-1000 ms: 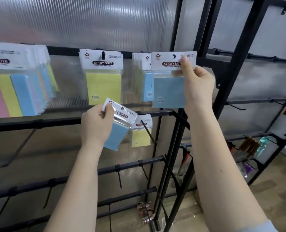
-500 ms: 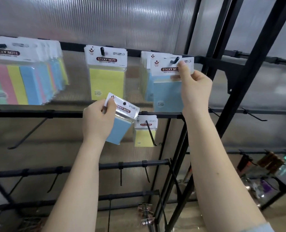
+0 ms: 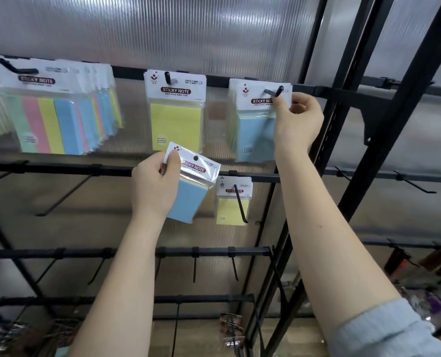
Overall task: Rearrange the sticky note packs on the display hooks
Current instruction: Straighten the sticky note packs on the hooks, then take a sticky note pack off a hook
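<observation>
The right hand (image 3: 298, 122) pinches the header card of a blue pack (image 3: 256, 136), which hangs on the top-rail hook (image 3: 273, 91) at the front of its stack. Below and left of that hook, the left hand (image 3: 155, 186) grips a tilted small blue pack (image 3: 192, 194) by its corner. Left of the hook hangs a yellow pack (image 3: 175, 124); farther left, striped packs (image 3: 52, 119). Below the hook hangs a small yellow pack (image 3: 232, 206).

"STICKY NOTE" is showing on the header cards: multicolour pack (image 3: 46, 117) far left, yellow pack (image 3: 176, 109), blue pack (image 3: 255, 119) right, tilted blue pack (image 3: 193, 186) nearer. Small print is staying unreadable.
</observation>
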Demonstrator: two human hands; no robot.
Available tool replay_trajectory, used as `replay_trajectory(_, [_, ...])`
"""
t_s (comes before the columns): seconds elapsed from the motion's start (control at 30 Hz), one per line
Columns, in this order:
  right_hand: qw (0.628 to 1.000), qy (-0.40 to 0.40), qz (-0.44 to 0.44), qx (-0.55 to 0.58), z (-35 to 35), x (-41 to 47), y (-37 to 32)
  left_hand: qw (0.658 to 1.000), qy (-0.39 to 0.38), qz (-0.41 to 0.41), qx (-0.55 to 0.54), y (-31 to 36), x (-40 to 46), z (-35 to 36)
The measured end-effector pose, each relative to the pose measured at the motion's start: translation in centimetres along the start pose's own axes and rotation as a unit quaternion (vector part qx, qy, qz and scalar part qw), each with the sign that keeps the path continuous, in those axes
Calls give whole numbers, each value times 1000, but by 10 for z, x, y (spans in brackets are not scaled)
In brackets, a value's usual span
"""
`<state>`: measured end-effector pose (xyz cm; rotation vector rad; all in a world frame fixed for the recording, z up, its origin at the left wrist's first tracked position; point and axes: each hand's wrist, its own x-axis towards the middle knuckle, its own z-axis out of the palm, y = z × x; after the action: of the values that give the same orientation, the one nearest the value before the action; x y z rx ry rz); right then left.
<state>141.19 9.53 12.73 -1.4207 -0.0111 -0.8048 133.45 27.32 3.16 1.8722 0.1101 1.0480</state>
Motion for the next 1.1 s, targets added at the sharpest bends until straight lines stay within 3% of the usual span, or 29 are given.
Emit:
replay_trajectory(0.17, [999, -10, -10, -34, -23, -9, 5, 999, -38, -7, -5, 7, -2, 1])
replay_trajectory(0.37, [981, -118, -21, -156, -62, -23, 35, 998, -63, -7, -3, 14, -8, 5])
replay_trajectory(0.5, [950, -186, 20, -248, -74, -30, 71, 998, -65, -9, -4, 17, -11, 7])
replay_trajectory(0.8, [929, -226, 83, -281, -76, -44, 119, 998, -51, -4, -46, 38, -13, 10])
replay_trajectory(0.97, [914, -259, 107, -293, -79, -53, 140, 989, -59, 17, -137, 68, -11, 17])
replay_trajectory(1.1, [902, -289, 101, -303, -81, -62, 154, 987, -29, 66, -142, 93, -4, 28])
